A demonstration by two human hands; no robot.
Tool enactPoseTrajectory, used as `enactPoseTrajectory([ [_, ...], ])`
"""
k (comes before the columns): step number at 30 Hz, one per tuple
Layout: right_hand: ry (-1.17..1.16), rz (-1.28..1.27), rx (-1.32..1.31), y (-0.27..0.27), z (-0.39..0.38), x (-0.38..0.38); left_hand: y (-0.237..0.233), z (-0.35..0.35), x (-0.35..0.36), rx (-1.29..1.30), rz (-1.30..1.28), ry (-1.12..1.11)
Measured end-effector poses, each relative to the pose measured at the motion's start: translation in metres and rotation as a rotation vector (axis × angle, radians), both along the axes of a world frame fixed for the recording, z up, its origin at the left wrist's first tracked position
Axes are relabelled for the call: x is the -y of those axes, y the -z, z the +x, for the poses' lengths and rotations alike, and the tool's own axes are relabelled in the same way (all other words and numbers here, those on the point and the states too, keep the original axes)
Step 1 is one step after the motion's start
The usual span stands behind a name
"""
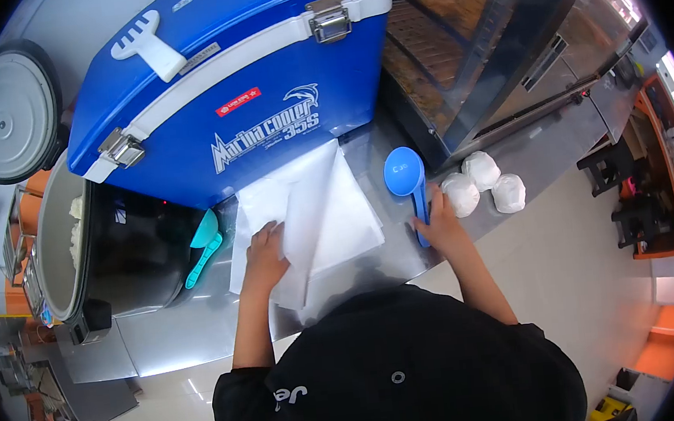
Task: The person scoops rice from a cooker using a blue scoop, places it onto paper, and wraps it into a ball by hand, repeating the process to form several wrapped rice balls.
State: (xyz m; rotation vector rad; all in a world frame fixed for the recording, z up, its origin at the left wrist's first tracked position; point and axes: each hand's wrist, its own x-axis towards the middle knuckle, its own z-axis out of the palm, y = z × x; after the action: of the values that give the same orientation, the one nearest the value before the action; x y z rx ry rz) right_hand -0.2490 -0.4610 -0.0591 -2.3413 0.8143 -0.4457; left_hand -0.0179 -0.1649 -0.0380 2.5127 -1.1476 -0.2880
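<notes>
My left hand [266,258] is at the left part of a stack of white paper sheets [346,218], its fingers closed at a sheet [308,205] that curls up from the stack. The fingertips are partly hidden by the curl. On the right, my right hand [442,224] has its thumb and fingers about the handle of a blue measuring scoop [404,171], whose bowl lies up on the steel counter. Just beside that hand sit three round bundles wrapped in white paper [481,171].
A blue cooler box [264,112] with a white rice paddle [148,49] on it stands behind the papers. Left are a teal scoop [204,242] and a black rice cooker [137,256] with white rice inside. A glass display case [450,32] rises at right. The steel counter's [180,336] edge is near me.
</notes>
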Motion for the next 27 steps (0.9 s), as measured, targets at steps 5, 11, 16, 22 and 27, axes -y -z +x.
enactPoseTrajectory([
  [5,0.079,0.175,0.022,0.015,0.009,-0.003,0.012,-0.025,0.011,0.13,0.165,-0.113],
  [11,0.039,0.893,0.28,-0.021,0.019,-0.026,0.036,-0.03,0.016,0.205,0.122,-0.218],
  [16,-0.373,1.201,0.49,-0.051,0.062,-0.113,0.03,0.005,-0.01,0.001,-0.023,-0.077],
  [22,-0.371,1.582,0.381,-0.059,0.107,-0.194,0.019,0.026,-0.022,-0.033,0.021,0.09],
  [27,-0.345,1.376,0.415,-0.055,0.103,-0.205,-0.008,0.007,0.005,0.087,0.353,0.104],
])
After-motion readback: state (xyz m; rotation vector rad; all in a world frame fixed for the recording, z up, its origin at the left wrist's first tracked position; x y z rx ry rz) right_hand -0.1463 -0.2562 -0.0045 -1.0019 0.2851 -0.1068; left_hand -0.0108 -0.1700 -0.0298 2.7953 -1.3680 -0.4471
